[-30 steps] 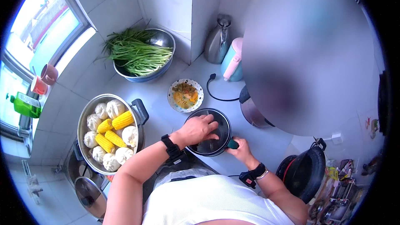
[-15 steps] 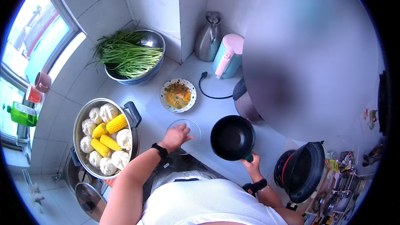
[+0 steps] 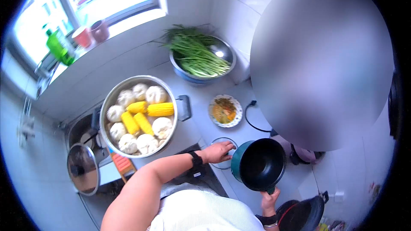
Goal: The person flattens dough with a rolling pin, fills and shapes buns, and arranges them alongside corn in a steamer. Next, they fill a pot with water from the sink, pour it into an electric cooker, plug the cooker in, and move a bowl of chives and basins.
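Here, the right hand (image 3: 269, 197) is closed round the short handle of a saucepan (image 3: 262, 164), teal outside and black within, its mouth facing up towards the person; whether its base touches the counter cannot be told. The left hand (image 3: 219, 152) lies over a clear round lid (image 3: 222, 165) just left of the pan, fingers bent and close together; whether they pinch anything is hidden.

Beyond the lid sits a patterned plate (image 3: 212, 112) of brown and orange food; a black plug (image 3: 253, 103) lies to its right. Further left stands a wide steel pot (image 3: 139, 155) holding white buns (image 3: 156, 94) and yellow corn pieces (image 3: 160, 109); behind the plate, long green stalks (image 3: 195, 55) fill a bowl (image 3: 197, 78); a green bottle (image 3: 59, 45), a red cup (image 3: 81, 37) and a brownish mug (image 3: 99, 31) line the windowsill; at lower right is a dark pan (image 3: 306, 214).
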A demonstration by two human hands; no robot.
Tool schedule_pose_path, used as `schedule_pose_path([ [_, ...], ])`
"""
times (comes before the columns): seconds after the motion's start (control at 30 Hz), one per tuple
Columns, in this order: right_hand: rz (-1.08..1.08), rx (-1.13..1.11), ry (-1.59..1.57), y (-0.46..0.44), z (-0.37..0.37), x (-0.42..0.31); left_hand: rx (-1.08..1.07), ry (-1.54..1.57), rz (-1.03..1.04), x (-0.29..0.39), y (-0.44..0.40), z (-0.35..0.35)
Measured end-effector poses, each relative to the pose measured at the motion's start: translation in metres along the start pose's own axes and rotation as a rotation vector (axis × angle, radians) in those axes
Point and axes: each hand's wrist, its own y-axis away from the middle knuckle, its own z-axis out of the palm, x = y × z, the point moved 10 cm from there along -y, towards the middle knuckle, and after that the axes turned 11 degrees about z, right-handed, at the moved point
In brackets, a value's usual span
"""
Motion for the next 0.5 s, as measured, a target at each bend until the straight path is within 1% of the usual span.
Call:
schedule_pose_path([
  [0.07,-0.027,-0.119,0.051,-0.012,0.017,-0.004,-0.129,0.398,-0.287,0.006,0.039,-0.022],
  [0.13,-0.076,-0.184,0.037,-0.021,0.048,-0.03,-0.114,0.609,-0.432,0.019,0.094,-0.047],
  [0.17,-0.106,-0.365,-0.059,-0.019,0.073,-0.046,-0.055,0.631,-0.462,0.031,0.123,-0.068],
  [0.2,-0.107,-0.42,-0.048,-0.019,0.095,-0.051,0.005,0.654,-0.489,0.044,0.155,-0.087],
  [0.27,-0.301,-0.46,-0.011,-0.009,0.135,-0.075,0.188,0.719,-0.602,0.067,0.223,-0.128],
  [0.3,-0.406,-0.68,0.077,0.021,0.183,-0.11,0.312,0.721,-0.665,0.074,0.263,-0.147],
  [0.33,-0.413,-0.715,0.077,0.028,0.212,-0.121,0.434,0.722,-0.726,0.083,0.304,-0.165],
  [0.37,-0.392,-0.85,0.037,0.044,0.245,-0.125,0.582,0.716,-0.738,0.094,0.342,-0.187],
  [0.4,-0.375,-0.927,0.016,0.058,0.275,-0.125,0.726,0.712,-0.749,0.107,0.38,-0.21],
  [0.43,-0.354,-1.003,-0.004,0.072,0.304,-0.126,0.835,0.687,-0.787,0.12,0.416,-0.232],
  [0.47,-0.348,-1.087,0.046,0.091,0.336,-0.122,0.938,0.662,-0.82,0.135,0.451,-0.254],
  [0.5,-0.346,-1.13,0.065,0.112,0.37,-0.123,1.026,0.582,-0.897,0.149,0.49,-0.274],
])
